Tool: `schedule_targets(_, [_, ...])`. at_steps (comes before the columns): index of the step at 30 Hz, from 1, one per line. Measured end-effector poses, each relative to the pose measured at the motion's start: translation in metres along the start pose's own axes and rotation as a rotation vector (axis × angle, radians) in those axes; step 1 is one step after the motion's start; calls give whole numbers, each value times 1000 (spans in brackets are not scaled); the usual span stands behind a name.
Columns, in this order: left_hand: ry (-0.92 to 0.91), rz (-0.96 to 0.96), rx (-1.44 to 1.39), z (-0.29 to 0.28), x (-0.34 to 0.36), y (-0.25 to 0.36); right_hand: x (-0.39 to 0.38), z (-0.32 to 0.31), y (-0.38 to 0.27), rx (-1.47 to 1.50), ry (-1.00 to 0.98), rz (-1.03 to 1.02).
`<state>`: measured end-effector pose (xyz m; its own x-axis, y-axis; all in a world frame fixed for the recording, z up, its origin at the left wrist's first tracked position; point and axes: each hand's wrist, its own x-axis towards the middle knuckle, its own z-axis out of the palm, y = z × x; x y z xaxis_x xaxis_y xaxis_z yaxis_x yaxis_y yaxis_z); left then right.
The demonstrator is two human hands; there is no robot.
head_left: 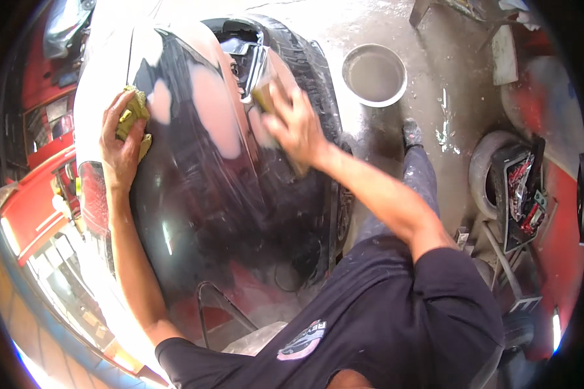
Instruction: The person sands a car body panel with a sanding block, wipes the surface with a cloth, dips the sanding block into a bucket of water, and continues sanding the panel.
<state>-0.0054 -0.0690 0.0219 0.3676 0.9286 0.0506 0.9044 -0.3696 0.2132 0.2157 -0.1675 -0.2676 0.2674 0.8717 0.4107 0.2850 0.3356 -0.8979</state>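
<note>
A dark car body panel (pixel 188 194) lies before me, with pale pinkish filler patches (pixel 214 117) on it. My left hand (pixel 118 146) rests at the panel's left side, its fingers wrapped round a crumpled yellow-green cloth (pixel 133 115). On the right, near an opening in the bodywork (pixel 243 65), my right hand (pixel 296 126) presses a yellowish-brown sanding block (pixel 263 97) against a pale patch. That hand and the block are smeared by motion. The block's underside is hidden against the panel.
A round bucket (pixel 374 74) of greyish liquid stands on the wet floor (pixel 438 104) to the right of the car. Farther right are a tire (pixel 486 168) and a black tray (pixel 518 194) of red parts. A bent metal frame (pixel 220 298) stands near my body.
</note>
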Motion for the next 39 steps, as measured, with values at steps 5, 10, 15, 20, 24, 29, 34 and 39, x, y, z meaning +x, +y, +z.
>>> schedule_targets(5, [-7, 35, -32, 10, 12, 7, 75, 13, 80, -202, -80, -219])
schedule_targets(10, [3, -12, -3, 7, 0, -4, 28, 11, 24, 9, -144, 156])
schedule_targets(15, [-5, 28, 7, 5, 13, 5, 15, 5, 47, -164, -79, -198])
schedule_targets(20, [-49, 8, 27, 16, 13, 0, 56, 19, 72, -242, -126, 102])
schedule_targets(24, [-6, 14, 25, -2, 3, -4, -26, -10, -13, 35, -160, 12])
schedule_targets(29, [-19, 24, 8, 19, 17, 5, 57, 16, 79, -126, -251, 176])
schedule_targets(34, [0, 9, 34, 0, 0, -7, -30, -10, -23, -33, -110, 45])
schedule_targets(39, [-18, 22, 23, 17, 17, 5, 44, 10, 63, -160, -194, 181])
